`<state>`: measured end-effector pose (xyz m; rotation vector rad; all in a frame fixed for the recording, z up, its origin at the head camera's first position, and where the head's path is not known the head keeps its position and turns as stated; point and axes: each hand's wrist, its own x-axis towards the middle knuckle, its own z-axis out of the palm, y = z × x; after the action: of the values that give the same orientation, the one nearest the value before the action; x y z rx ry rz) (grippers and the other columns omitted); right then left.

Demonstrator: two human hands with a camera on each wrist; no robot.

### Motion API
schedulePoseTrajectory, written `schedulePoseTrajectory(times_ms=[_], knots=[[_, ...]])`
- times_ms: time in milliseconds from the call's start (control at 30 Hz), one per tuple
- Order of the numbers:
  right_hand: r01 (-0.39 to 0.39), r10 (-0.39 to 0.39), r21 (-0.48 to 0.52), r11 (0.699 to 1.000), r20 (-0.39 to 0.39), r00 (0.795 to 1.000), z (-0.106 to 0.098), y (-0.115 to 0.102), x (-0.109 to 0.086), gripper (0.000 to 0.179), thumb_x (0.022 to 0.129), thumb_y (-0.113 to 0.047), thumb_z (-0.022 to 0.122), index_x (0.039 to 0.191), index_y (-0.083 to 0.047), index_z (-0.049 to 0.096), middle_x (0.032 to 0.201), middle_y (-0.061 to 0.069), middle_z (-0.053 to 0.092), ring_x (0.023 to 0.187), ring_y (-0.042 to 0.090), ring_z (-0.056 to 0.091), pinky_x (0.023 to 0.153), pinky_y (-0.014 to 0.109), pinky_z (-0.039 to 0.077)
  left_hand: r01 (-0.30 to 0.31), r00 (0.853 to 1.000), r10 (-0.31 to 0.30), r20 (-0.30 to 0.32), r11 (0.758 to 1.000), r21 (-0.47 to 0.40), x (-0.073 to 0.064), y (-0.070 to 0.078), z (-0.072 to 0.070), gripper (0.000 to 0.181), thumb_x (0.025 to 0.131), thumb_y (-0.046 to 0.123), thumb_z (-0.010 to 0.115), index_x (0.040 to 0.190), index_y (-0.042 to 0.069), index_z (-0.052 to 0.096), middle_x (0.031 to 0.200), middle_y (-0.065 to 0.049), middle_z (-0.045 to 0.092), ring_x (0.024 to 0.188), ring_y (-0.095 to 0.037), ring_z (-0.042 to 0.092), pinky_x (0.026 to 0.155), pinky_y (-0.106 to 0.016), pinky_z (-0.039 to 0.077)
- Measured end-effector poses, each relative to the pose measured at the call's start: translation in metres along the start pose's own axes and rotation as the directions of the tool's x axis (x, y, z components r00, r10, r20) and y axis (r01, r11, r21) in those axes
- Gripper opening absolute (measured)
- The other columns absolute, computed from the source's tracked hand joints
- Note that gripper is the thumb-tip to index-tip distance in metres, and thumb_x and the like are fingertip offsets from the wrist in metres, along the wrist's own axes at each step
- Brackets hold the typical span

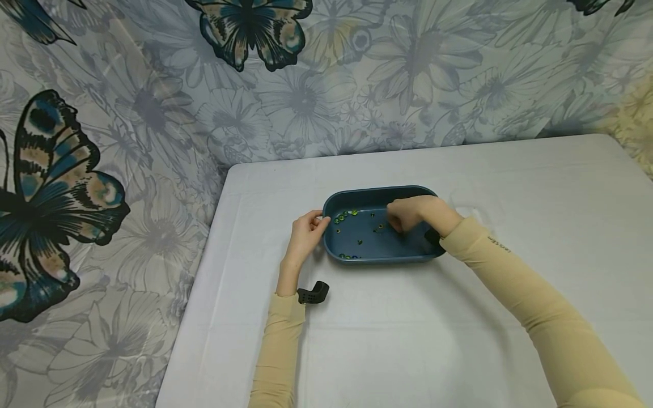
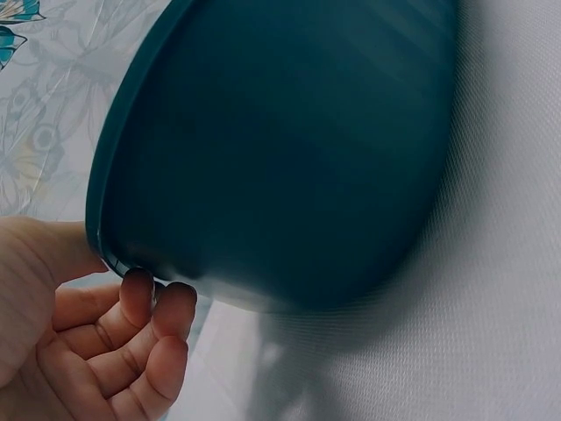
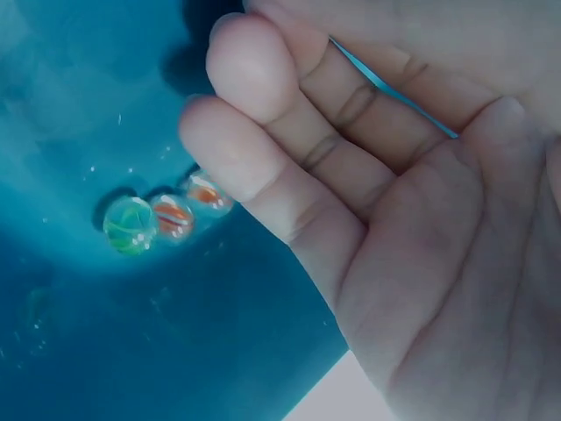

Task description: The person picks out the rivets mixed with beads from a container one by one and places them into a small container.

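Note:
A dark blue oval-ended tray [image 1: 382,261] lies on the white table, with several small glass marbles [image 1: 354,212] spread over its floor. My left hand [image 1: 305,235] pinches the tray's left end; in the left wrist view, its bent fingers [image 2: 171,316] lie against the outer wall [image 2: 280,158]. Over the tray's right half, my right hand [image 1: 413,214] reaches down with its fingers bent. The right wrist view shows a green-swirled marble [image 3: 130,225] and two orange-swirled marbles [image 3: 172,217] close beside the fingertips. Whether the hidden thumb and forefinger hold a marble is unclear.
A black wrist device [image 1: 313,293] sits at my left cuff, and another [image 1: 432,236] shows under the right wrist near the rim. Something clear and faint [image 1: 471,211] lies right of the tray. Butterfly-patterned fabric [image 1: 306,107] hangs behind the table [image 1: 377,334].

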<state>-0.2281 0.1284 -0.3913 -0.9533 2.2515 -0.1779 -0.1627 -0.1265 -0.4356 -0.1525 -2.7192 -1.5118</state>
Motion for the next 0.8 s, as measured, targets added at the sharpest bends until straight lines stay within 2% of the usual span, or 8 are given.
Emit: schedulePoseTrajectory(times_ms=[200, 433, 800], knots=[[-0.027, 0.027, -0.003, 1.000, 0.001, 1.000, -0.004, -0.001, -0.005, 0.018, 0.074, 0.010, 0.057, 0.069, -0.007, 0.061, 0.066, 0.001, 0.051, 0.058, 0.014, 0.040, 0.054, 0.027, 0.034, 0.004, 1.000, -0.004, -0.002, 1.000, -0.002, 0.001, 0.000, 0.001, 0.029, 0.093, 0.017, 0.058, 0.112, -0.004, 0.062, 0.073, -0.006, 0.055, 0.057, -0.011, 0.046, 0.053, -0.021, 0.039], [-0.044, 0.044, 0.001, 0.999, -0.011, 0.999, -0.011, 0.002, -0.012, 0.017, 0.073, 0.008, 0.059, 0.073, -0.008, 0.062, 0.073, 0.002, 0.055, 0.064, 0.016, 0.047, 0.058, 0.028, 0.040, 0.014, 1.000, -0.014, 0.002, 1.000, -0.007, 0.000, 0.000, 0.000, 0.030, 0.093, 0.017, 0.058, 0.113, -0.005, 0.062, 0.074, -0.007, 0.056, 0.057, -0.012, 0.047, 0.053, -0.022, 0.039], [-0.001, 0.002, 0.037, 0.999, -0.033, 0.999, -0.018, 0.008, -0.022, 0.013, 0.071, 0.009, 0.064, 0.074, -0.004, 0.063, 0.072, 0.003, 0.055, 0.063, 0.016, 0.047, 0.057, 0.029, 0.041, 0.014, 1.000, -0.014, 0.001, 1.000, -0.009, 0.000, -0.001, 0.000, 0.031, 0.093, 0.018, 0.059, 0.113, -0.005, 0.062, 0.073, -0.007, 0.056, 0.056, -0.012, 0.047, 0.053, -0.022, 0.039]])
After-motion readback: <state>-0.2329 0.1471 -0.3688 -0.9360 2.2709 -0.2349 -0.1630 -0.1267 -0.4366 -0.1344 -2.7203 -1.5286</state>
